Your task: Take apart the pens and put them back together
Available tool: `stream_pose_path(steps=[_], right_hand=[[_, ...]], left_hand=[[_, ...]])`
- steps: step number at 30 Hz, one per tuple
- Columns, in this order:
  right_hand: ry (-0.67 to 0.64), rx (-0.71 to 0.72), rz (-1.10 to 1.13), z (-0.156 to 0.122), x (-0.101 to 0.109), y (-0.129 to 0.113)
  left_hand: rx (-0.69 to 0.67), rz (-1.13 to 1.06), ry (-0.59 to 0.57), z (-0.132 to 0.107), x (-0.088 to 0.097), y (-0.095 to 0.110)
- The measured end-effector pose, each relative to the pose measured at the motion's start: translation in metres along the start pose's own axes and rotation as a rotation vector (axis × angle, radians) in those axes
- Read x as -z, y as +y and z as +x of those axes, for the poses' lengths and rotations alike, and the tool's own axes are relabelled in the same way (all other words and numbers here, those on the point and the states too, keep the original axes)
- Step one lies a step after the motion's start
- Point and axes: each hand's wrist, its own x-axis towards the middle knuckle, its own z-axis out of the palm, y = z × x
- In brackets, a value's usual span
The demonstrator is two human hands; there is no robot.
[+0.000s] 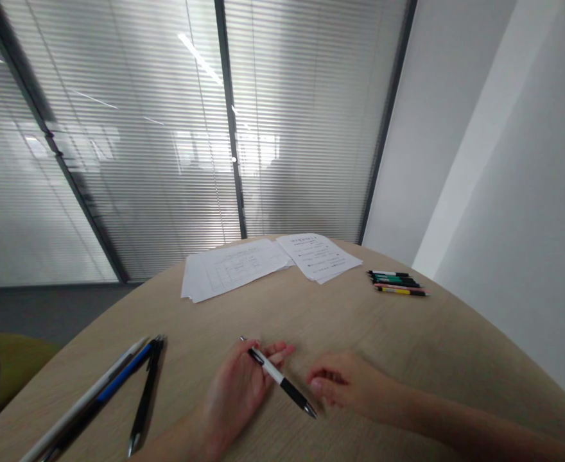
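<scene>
l hand (234,394) sits low in the centre of view, just over the surface (311,314), which is pale wood w/ a curved edge. its fingers (275,351) are closed on a white-and-black retractable pen (280,378), which lies diagonally across them w/ its black end pointing down-right twd the r hand (350,385). grip looks light, not a hard clench, but the thumb side is partly hidden, so cannot tell exactly how it's pinched

r hand comes in from the right w/ fingers (323,378) loosely curled and released, holding nothing. they're just beside the lower end of the pen; cannot tell if they touch it

left of the hands, 3 pens lie on the surface in a narrow v, upper ends meeting: a long white-grey pen (90,398), a blue-and-black pen (123,377) and a black pen (145,391)

further back are 2 stacks of paper, corners touching: grid-printed sheets (234,269) on the l, text sheets (318,256) on the r. right of those, approx 5 slim coloured pens (398,282) lie side by side, w/ green, pink and yellow showing

beyond the surface: glass partition w/ blinds (119,160), white wall (504,192) on the r, grey carpet (46,314) and a yellow-green chair (8,369) at far l
</scene>
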Motion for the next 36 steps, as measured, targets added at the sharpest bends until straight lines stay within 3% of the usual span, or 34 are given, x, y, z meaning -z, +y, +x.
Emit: stream_pose_path(steps=[5, 8, 13, 16, 19, 24, 29, 32, 36], right_hand=[[0.017, 0.027, -0.1, 0.01, -0.011, -0.021], [0.075, 0.045, -0.066, 0.023, -0.021, -0.02], [0.145, 0.063, -0.15, 0.03, -0.019, -0.017], [0.177, 0.101, -0.284, 0.019, -0.001, -0.013], [0.211, 0.145, -0.478, 0.005, 0.025, 0.007], [0.45, -0.004, -0.704, -0.022, 0.081, 0.076], [0.538, -0.085, -0.785, -0.051, 0.139, 0.134], [0.555, -0.089, -0.828, -0.06, 0.156, 0.153], [0.552, -0.083, -0.874, -0.061, 0.162, 0.171]], left_hand=[[0.031, 0.045, -0.062, -0.001, 0.001, 0.0], [0.052, 0.07, -0.144, -0.001, 0.003, 0.001], [-0.01, 0.145, -0.136, 0.002, 0.011, 0.001], [-0.044, 0.245, -0.159, 0.004, 0.017, -0.003], [-0.016, 0.378, -0.199, 0.005, 0.019, -0.005], [0.017, 0.407, -0.117, 0.008, 0.02, -0.005], [0.031, 0.36, -0.081, 0.004, 0.015, -0.004], [0.033, 0.331, -0.064, 0.001, 0.012, -0.004], [0.038, 0.301, -0.075, 0.002, 0.013, -0.004]])
